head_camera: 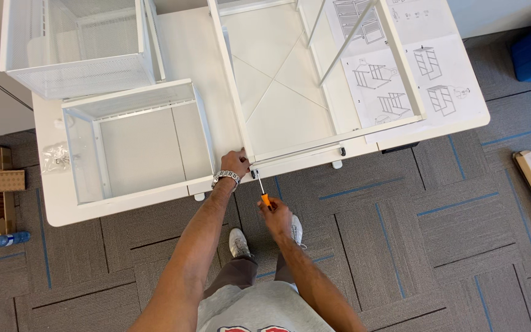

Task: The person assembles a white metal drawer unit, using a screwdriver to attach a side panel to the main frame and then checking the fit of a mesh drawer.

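Fingers [238, 161] of left hand [235, 163] pressed closed on white frame [248, 147] corner at near table [56, 209] edge; right hand [276, 214] wrapped around orange-handled screwdriver [260, 187], tip near frame corner. Could slip off the screw if tilted. Counted: one screwdriver, two mesh baskets [81, 55], one instruction sheet [437, 80].

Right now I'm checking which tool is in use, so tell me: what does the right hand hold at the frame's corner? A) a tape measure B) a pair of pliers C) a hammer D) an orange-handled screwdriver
D: the right hand holds an orange-handled screwdriver pointed up at the white frame, whose corner the left hand steadies.
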